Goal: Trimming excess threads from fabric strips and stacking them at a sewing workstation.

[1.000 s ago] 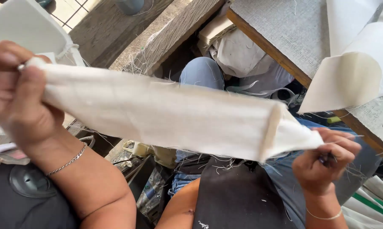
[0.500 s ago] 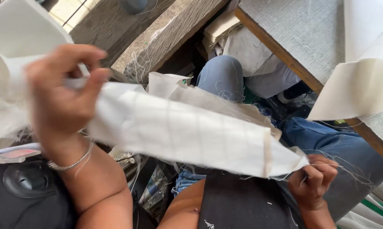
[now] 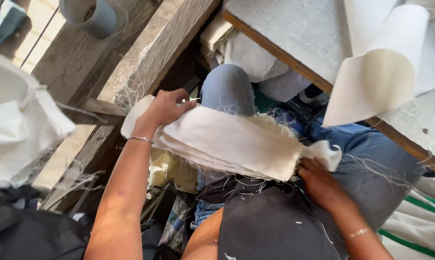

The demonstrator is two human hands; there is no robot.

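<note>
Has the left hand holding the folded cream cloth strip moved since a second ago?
Yes. The left hand dropped from raised toward the denim knee.

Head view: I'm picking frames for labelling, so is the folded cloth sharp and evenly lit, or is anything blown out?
Head view: the folded cream cloth and both hands, left and right, look sharp in soft daylight; the cloth roll at upper right is bright, near glare; the space under the table lies in deep shadow.

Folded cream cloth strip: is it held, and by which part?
Yes. Both hands hold the folded cream cloth strip over the lap: the left hand grips its far end from above, and the right hand pinches the near end.
</note>
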